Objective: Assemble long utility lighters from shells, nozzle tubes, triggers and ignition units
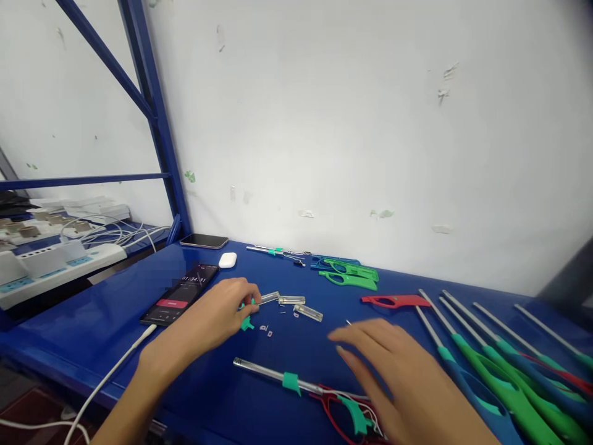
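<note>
My left hand [234, 303] is over several small teal plastic parts [247, 323]. Its thumb and index finger are pinched close together beside a clear fuel tank [269, 298]; what lies between them is hidden. Two more clear tanks [308, 313] lie to the right, with tiny pale pieces [269, 334] nearby. My right hand [384, 364] hovers with thumb and fingers apart, holding nothing visible. Below and beside it lies an opened stick lighter with a red half-shell [331, 408], a metal tube [259, 369], teal parts and white wires, partly covered by the hand.
Finished-looking stick lighters [491, 364] lie in a row at right. A red handle shell [396, 301], green shells [349, 279] and a metal tube [262, 249] lie further back. At left are a lit phone [185, 290], cable, white earbud case [227, 260] and dark phone [204, 241].
</note>
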Demonstrator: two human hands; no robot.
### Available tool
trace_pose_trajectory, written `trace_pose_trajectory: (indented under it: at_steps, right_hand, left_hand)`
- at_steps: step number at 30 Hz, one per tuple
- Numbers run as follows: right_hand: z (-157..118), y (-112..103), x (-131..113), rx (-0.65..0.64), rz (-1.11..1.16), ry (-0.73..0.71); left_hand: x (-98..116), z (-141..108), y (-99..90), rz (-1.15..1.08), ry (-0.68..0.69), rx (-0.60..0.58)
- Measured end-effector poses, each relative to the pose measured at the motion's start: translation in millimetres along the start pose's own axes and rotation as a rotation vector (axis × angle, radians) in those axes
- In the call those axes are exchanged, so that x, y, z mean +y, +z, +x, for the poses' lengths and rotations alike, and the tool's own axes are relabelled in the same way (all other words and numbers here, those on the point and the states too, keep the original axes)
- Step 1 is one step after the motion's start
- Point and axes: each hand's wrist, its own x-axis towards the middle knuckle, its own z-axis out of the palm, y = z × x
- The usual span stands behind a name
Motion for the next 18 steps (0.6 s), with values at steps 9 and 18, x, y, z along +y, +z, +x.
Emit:
trace_pose_trajectory:
  at_steps: [9, 18]
  right_hand:
    - [92.9, 44.5, 0.8, -0.437, -0.163, 0.088]
    - [82.9, 43.0, 13.4, -0.386, -0.095, 0.086]
  left_hand:
    - [-7.9, -3.0, 20.2, -0.054, 0.037, -0.108]
    - [1.3, -4.0, 21.5, -0.025, 0.03, -0.118]
